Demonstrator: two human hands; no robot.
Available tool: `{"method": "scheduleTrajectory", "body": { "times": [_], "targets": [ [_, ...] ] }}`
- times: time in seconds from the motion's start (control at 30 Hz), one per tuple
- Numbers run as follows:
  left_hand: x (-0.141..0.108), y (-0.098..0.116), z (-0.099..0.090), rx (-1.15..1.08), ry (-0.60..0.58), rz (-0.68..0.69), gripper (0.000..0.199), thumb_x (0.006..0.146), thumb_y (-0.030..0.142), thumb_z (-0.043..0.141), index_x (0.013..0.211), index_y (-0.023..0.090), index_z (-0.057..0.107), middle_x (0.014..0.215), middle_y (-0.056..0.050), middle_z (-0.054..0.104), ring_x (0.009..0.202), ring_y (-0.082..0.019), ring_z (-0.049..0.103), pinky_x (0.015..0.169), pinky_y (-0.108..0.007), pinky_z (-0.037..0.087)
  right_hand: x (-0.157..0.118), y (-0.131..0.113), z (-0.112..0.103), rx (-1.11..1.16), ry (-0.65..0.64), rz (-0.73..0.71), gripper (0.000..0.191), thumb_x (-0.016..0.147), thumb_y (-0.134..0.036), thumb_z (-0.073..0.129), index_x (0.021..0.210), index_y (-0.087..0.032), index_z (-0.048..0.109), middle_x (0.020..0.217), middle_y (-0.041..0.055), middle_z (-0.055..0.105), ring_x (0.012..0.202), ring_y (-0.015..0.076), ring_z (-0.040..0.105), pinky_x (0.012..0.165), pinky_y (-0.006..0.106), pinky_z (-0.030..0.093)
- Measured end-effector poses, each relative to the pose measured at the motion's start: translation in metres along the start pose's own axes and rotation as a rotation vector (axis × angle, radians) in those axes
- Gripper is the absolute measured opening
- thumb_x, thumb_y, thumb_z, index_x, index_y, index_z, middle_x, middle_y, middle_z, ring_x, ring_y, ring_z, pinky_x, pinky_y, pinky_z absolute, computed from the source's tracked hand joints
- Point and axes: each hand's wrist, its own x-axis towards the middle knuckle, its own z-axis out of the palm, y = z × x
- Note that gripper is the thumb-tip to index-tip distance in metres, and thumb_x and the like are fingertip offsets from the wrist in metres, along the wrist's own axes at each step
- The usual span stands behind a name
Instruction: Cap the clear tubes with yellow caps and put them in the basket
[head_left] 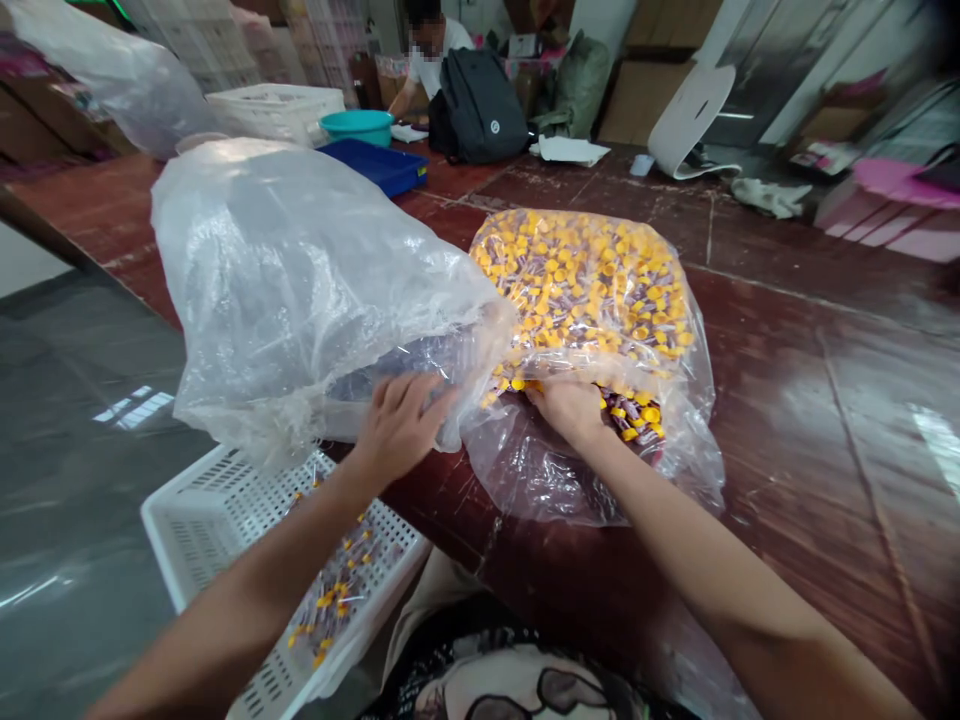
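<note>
While the right hand (571,408) reaches into the mouth of the clear bag (686,440) at 2 o'clock from the middle of the view, its fingers are sunk among the yellow-capped pieces (634,412), and whether they are spread or closed on any cannot be told. At 8 o'clock, the left hand (401,422) lies at the mouth of the large cloudy bag (300,260), fingers slightly bent and close together; whether they pinch its film is unclear. That bag bulges toward 10 o'clock, its contents hard to make out through the creased plastic. Between 7 and 8 o'clock, the left forearm (285,560) hides part of the white crate (196,525), where more such pieces lie, and the lower edge cuts the crate off. At 12 o'clock, a dark backpack (484,105) bears a pale round emblem, too small to read.
</note>
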Motion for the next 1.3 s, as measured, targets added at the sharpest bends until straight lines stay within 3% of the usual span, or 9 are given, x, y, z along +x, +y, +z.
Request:
{"method": "scheduleTrajectory", "body": {
  "times": [0.07,0.13,0.3,0.47,0.6,0.77,0.93,1.13,1.3],
  "targets": [
    [0.053,-0.018,0.019,0.021,-0.177,0.092,0.046,0.089,0.012,0.05,0.133,0.023,0.056,0.135,-0.013,0.057,0.12,-0.03,0.051,0.097,-0.044,0.039,-0.001,0.0,-0.001,0.027,0.005,-0.012,0.038,0.1,-0.044,0.041,0.12,-0.024,0.067,0.104,0.0117,0.073,0.094,0.0272,0.068,0.072,0.032,0.051],
    [0.088,-0.031,0.04,-0.005,-0.28,0.186,0.046,0.09,0.012,0.049,0.134,0.023,0.055,0.144,-0.012,0.051,0.127,-0.032,0.048,0.1,-0.047,0.036,-0.004,0.002,-0.001,0.052,0.016,-0.024,0.038,0.101,-0.043,0.04,0.122,-0.025,0.065,0.108,0.0106,0.073,0.092,0.0261,0.069,0.072,0.032,0.051],
    [0.117,-0.046,0.068,-0.071,-0.329,0.344,0.037,0.095,0.015,0.046,0.127,0.029,0.059,0.129,-0.006,0.064,0.115,-0.025,0.058,0.108,-0.051,0.028,-0.032,0.017,-0.007,0.247,0.172,0.044,0.039,0.099,-0.045,0.045,0.123,-0.021,0.064,0.111,0.0111,0.071,0.087,0.0236,0.07,0.067,0.028,0.049],
    [0.105,-0.035,0.046,-0.171,-0.242,0.281,0.028,0.098,0.018,0.044,0.121,0.021,0.061,0.125,-0.009,0.065,0.125,-0.024,0.053,0.106,-0.044,0.036,-0.078,0.046,-0.02,0.841,0.291,-0.05,0.03,0.095,-0.04,0.057,0.117,-0.022,0.065,0.106,0.0065,0.071,0.077,0.016,0.065,0.07,0.028,0.052],
    [0.067,0.019,0.012,-0.472,-0.224,0.06,0.032,0.098,0.028,0.05,0.128,0.016,0.056,0.12,-0.011,0.067,0.113,-0.023,0.06,0.099,-0.041,0.047,-0.107,0.054,-0.031,1.181,0.276,-0.004,0.033,0.094,-0.035,0.061,0.125,-0.024,0.059,0.103,0.0049,0.071,0.062,0.0119,0.059,0.055,0.026,0.051],
    [0.031,0.09,-0.005,-0.93,-0.344,-0.231,0.038,0.095,0.035,0.058,0.13,0.022,0.057,0.111,-0.005,0.07,0.101,-0.017,0.066,0.091,-0.032,0.054,-0.112,0.037,-0.038,1.098,0.279,-0.25,0.029,0.096,-0.025,0.057,0.124,-0.026,0.064,0.114,0.0049,0.07,0.105,0.0181,0.066,0.093,0.037,0.056],
    [0.024,0.109,0.003,-1.078,-0.305,-0.423,0.034,0.094,0.033,0.059,0.127,0.024,0.06,0.118,-0.005,0.07,0.104,-0.017,0.067,0.092,-0.031,0.054,-0.119,0.026,-0.032,0.919,0.217,-0.319,0.044,0.098,-0.017,0.047,0.14,-0.027,0.055,0.135,0.0049,0.062,0.12,0.0169,0.062,0.101,0.035,0.056],
    [0.028,0.119,0.0,-0.869,-0.26,-0.34,0.037,0.096,0.031,0.053,0.131,0.021,0.058,0.114,-0.009,0.07,0.102,-0.021,0.068,0.09,-0.034,0.056,-0.135,0.018,-0.027,0.816,0.179,-0.247,0.06,0.095,-0.012,0.041,0.151,-0.03,0.038,0.145,0.0012,0.054,0.128,0.0182,0.056,0.103,0.037,0.055],
    [0.023,0.123,0.0,-0.724,-0.224,-0.283,0.038,0.095,0.027,0.05,0.132,0.02,0.057,0.107,-0.009,0.072,0.095,-0.021,0.07,0.084,-0.031,0.059,-0.137,0.013,-0.018,0.889,0.161,-0.295,0.062,0.092,-0.008,0.041,0.151,-0.028,0.04,0.142,0.0028,0.057,0.126,0.0169,0.058,0.106,0.038,0.052]
  ]
}}
